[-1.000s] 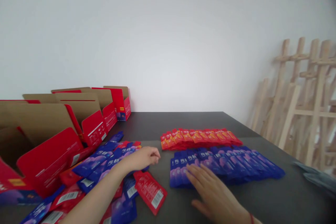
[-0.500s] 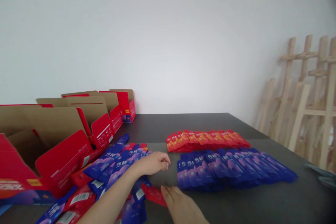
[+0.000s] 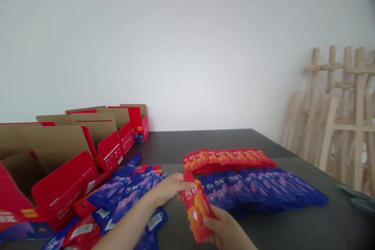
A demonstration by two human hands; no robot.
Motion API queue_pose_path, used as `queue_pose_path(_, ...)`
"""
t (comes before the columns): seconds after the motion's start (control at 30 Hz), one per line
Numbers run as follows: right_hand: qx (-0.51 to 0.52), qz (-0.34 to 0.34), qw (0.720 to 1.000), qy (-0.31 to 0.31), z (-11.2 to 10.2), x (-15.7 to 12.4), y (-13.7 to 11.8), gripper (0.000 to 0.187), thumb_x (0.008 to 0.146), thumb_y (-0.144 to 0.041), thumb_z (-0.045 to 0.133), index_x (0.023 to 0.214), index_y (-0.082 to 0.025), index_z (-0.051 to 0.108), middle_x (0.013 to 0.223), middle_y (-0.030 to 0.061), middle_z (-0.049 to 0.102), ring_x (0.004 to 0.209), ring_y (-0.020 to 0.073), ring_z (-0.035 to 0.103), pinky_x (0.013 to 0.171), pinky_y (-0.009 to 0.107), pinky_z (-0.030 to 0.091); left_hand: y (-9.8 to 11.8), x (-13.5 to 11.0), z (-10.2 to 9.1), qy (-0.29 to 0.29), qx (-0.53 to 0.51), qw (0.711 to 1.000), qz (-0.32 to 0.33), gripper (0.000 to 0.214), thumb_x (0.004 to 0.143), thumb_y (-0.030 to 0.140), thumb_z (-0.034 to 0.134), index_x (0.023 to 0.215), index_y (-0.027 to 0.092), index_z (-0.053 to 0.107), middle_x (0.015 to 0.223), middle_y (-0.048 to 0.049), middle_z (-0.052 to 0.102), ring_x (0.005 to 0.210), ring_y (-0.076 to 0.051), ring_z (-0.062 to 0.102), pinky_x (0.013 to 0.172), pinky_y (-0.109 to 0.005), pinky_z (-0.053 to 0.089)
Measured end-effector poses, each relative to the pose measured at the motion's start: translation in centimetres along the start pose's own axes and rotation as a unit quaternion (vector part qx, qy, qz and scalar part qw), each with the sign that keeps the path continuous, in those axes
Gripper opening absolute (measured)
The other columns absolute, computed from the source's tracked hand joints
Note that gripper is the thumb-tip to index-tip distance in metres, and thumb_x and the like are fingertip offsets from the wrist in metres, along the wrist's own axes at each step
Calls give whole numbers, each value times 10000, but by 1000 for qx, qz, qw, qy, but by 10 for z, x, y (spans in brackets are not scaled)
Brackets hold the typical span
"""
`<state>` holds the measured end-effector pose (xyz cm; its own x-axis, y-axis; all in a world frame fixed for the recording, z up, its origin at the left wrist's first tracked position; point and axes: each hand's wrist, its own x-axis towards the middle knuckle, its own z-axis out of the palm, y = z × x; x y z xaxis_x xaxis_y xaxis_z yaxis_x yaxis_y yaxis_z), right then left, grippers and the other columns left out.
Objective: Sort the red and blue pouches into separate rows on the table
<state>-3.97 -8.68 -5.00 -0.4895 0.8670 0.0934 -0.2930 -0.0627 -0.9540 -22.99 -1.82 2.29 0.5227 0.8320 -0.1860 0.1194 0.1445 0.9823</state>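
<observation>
A red pouch point(image 3: 195, 209) with orange fruit printed on it is held up tilted between both hands, its front facing me. My left hand point(image 3: 171, 187) pinches its upper end. My right hand point(image 3: 219, 226) grips the lower right edge, thumb on the front. Just behind the pouch lies an overlapping row of blue pouches point(image 3: 258, 189), with a similar row of red pouches point(image 3: 228, 159) beyond it. Under and beside my left forearm is a loose pile of mixed blue and red pouches point(image 3: 125, 199), some with barcodes showing.
Several open red cardboard boxes point(image 3: 66, 181) with brown insides stand along the left of the dark table point(image 3: 199, 139). Wooden easels point(image 3: 331, 125) lean at the right by the white wall. A dark grey object point(image 3: 359, 199) lies at the right edge.
The red pouch has been lifted off the table and turned fruit side toward me. My left hand has come down to its top end, and my right hand now grips its lower part.
</observation>
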Motion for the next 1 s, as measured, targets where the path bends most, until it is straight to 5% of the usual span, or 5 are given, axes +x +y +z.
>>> queue_pose_path(0.13, -343, -116, 930, 66, -14, -12, -16, 486, 884, -343, 510, 1345, -192, 478, 1279, 149, 595, 1107, 287, 610, 882, 443, 539, -5, 4, 3, 44, -34, 998, 5, 383, 624, 484, 770, 671, 131, 627, 539, 25, 570, 438, -64, 411, 437, -217, 244)
queue_pose_path(0.3, -695, -385, 607, -3, -15, -9, -38, 576, 845, -360, 614, 1366, -169, 460, 1373, 113, 531, 1296, 255, 446, 1075, 390, 393, -7, 7, 8, 9, -116, 993, 5, 345, 636, 434, 776, 675, 123, 632, 502, 43, 530, 408, -49, 384, 420, -204, 213)
queue_pose_path(0.43, -718, -498, 485, 29, -2, 8, -34, 228, 913, -232, 555, 1129, -206, 626, 1196, 8, 670, 1217, 173, 523, 1121, 338, 330, -12, 8, 15, -2, -155, 988, -5, 321, 638, 395, 789, 713, 108, 666, 585, 2, 614, 482, -66, 487, 495, -189, 327)
queue_pose_path(0.7, -730, -490, 472, -58, -5, 11, -33, 216, 965, -226, 472, 1112, -192, 626, 1222, -13, 658, 1219, 152, 523, 1087, 293, 385, -22, 13, 18, 65, -112, 991, -15, 322, 626, 410, 771, 645, 113, 647, 611, -30, 651, 536, -102, 531, 546, -207, 375)
queue_pose_path(1.0, -715, -363, 592, -79, -28, 6, -85, 371, 973, -128, 364, 1319, -138, 498, 1333, 74, 575, 1262, 141, 486, 1055, 265, 411, -19, 28, -12, 188, 60, 976, 89, 324, 720, 422, 554, 894, 154, 603, 440, 80, 501, 347, -80, 363, 403, -198, 261)
